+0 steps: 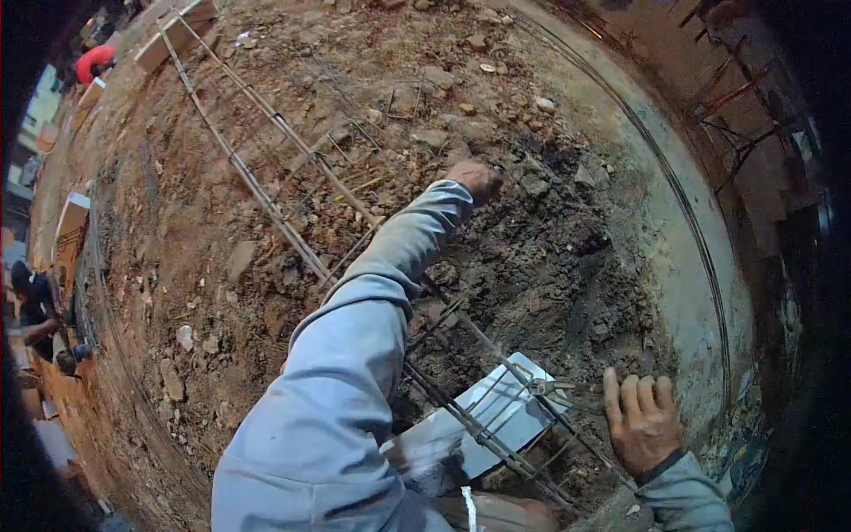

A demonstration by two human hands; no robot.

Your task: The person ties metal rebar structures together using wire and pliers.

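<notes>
My left hand reaches far forward over the dirt, its fingers curled closed. Whether anything is in them is hidden. Low on the right, my right hand has its fingers bent over the handles of metal pincers, and their head lies against the steel rebar cage. This long cage of thin bars and square ties runs from the lower middle to the upper left, passing beneath my left arm. Under its near end is a white block, partly covered by the bars.
Dark, loose soil and stones lie around the cage. Long thin rods curve along a pale strip on the right. More blocks stand at the left, where another person is at work. A red item shows at upper left.
</notes>
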